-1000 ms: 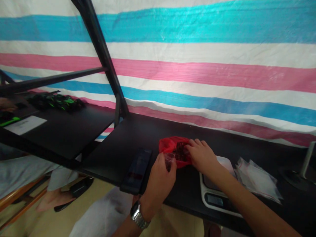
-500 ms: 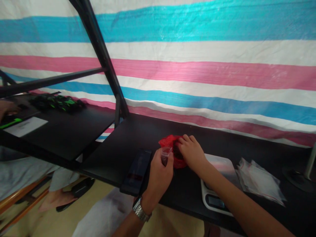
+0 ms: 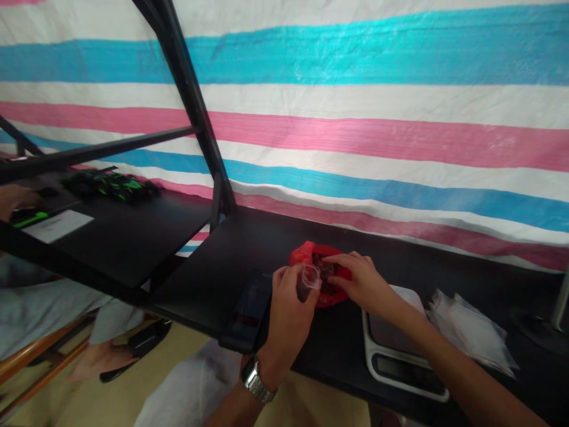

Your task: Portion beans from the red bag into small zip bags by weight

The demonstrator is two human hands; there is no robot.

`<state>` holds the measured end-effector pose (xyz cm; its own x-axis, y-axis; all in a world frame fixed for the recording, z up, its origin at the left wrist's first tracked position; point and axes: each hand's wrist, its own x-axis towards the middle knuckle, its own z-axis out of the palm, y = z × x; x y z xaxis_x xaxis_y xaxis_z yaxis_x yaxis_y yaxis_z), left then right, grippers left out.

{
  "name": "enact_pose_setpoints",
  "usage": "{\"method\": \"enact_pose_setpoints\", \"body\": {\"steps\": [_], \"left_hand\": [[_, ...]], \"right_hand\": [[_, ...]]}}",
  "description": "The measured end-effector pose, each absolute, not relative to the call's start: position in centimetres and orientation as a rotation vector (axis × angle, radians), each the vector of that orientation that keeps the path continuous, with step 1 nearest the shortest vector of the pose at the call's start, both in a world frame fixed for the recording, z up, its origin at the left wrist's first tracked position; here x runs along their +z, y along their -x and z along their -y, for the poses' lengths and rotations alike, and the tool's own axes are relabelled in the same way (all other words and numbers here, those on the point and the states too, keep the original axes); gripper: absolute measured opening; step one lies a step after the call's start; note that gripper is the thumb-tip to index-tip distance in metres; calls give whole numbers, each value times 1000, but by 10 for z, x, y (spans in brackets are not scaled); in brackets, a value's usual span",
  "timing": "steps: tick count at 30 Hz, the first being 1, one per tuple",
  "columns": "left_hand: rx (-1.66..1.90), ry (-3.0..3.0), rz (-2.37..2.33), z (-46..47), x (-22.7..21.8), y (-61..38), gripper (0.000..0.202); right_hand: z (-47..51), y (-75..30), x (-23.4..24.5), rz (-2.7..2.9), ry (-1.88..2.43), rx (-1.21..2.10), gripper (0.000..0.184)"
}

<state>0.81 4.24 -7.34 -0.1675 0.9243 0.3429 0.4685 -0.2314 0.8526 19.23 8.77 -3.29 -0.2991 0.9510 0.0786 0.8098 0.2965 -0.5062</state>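
My left hand (image 3: 291,305) is closed around a small clear plastic bag (image 3: 310,276), whose open mouth points up. Dark contents show faintly through its side. Just right of it lies an open red plastic bag (image 3: 334,296) with small dark pieces inside. My right hand (image 3: 362,279) reaches over the red bag, thumb and fingers pinched round something small that I cannot make out. A white kitchen scale (image 3: 391,344) sits partly beneath my right forearm.
Clear zip bags (image 3: 473,329) lie in a pile right of the scale. A dark phone (image 3: 247,309) rests at the table's front edge. Leftward, a black metal frame (image 3: 195,107) rises, and another person's hand (image 3: 18,200) is near green-and-black parts (image 3: 115,185).
My right hand has drawn back out of the red bag, its fingertips now showing. The clear bag has tilted and its mouth is wider. More of the scale is visible.
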Motion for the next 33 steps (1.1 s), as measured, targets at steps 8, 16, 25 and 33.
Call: {"method": "enact_pose_setpoints", "body": {"steps": [8, 16, 25, 33], "left_hand": [[1240, -1718, -1530, -43, -74, -14, 40], [1255, -1773, -1489, -43, -76, -20, 41], [1281, -1664, -1483, -40, -78, -23, 39], [1344, -1651, -1525, -39, -80, -8, 40]], "right_hand": [[-69, -205, 3, 2296, 1361, 290, 36], [-54, -199, 6, 2539, 1206, -248, 43], [-50, -194, 9, 2560, 1115, -386, 49], [-63, -197, 6, 2400, 1248, -262, 27]]}}
